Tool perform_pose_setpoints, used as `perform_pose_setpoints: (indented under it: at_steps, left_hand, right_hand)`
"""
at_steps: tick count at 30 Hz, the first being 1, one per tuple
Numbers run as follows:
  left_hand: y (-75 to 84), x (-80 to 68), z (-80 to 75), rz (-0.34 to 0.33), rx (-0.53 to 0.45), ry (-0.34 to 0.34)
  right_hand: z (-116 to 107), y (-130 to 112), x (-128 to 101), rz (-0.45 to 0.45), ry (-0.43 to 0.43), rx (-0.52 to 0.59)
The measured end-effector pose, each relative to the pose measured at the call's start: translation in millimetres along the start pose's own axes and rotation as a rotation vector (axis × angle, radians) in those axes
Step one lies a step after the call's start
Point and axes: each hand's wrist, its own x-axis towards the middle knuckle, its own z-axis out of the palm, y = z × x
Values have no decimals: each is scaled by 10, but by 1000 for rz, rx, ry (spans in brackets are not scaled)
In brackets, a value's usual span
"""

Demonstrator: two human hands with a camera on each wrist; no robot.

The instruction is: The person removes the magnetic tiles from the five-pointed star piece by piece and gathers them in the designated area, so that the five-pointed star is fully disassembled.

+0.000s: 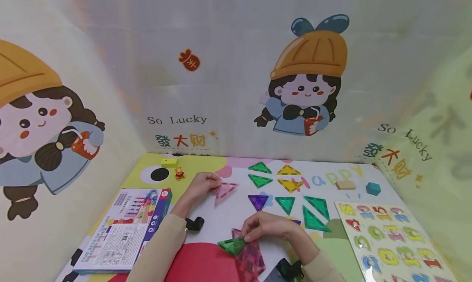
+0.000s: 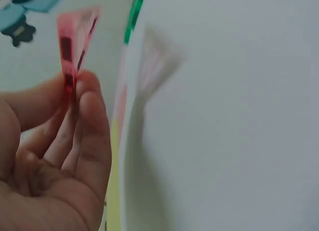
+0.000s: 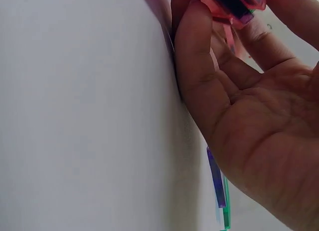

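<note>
My left hand (image 1: 202, 188) pinches a translucent pink triangular magnetic tile (image 1: 224, 191) by one corner, between thumb and fingers. In the left wrist view this tile (image 2: 79, 39) is seen nearly edge-on, tilted above the white mat. My right hand (image 1: 268, 226) is low over a heap of pink tiles (image 1: 251, 260), its thumb and fingertips pinching a green triangular tile (image 1: 232, 246) that overlaps the heap. Pink plastic (image 3: 219, 9) with a dark edge shows at the right fingertips in the right wrist view. A purple tile (image 1: 296, 222) is partly hidden behind the right hand.
Green tiles (image 1: 260, 167), yellow tiles (image 1: 289, 170) and a purple tile (image 1: 257, 201) lie flat beyond the hands. On the left are a boxed toy (image 1: 125, 228), a yellow block (image 1: 169, 163) and a bear figurine (image 1: 179, 174). A number board (image 1: 383, 233) and two blocks (image 1: 345, 185) are right.
</note>
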Motion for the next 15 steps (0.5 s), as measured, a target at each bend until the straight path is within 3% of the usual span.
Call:
perform_pose_setpoints:
  at_steps: [2, 6, 15]
  left_hand:
    - [14, 154, -23, -20, 42, 74]
    - [-14, 407, -36, -71, 144, 152]
    - [84, 637, -75, -15, 422, 198]
  right_hand:
    - [11, 3, 13, 3, 6, -4]
    - [30, 4, 25, 11, 13, 10]
    - [15, 19, -1, 25, 48, 26]
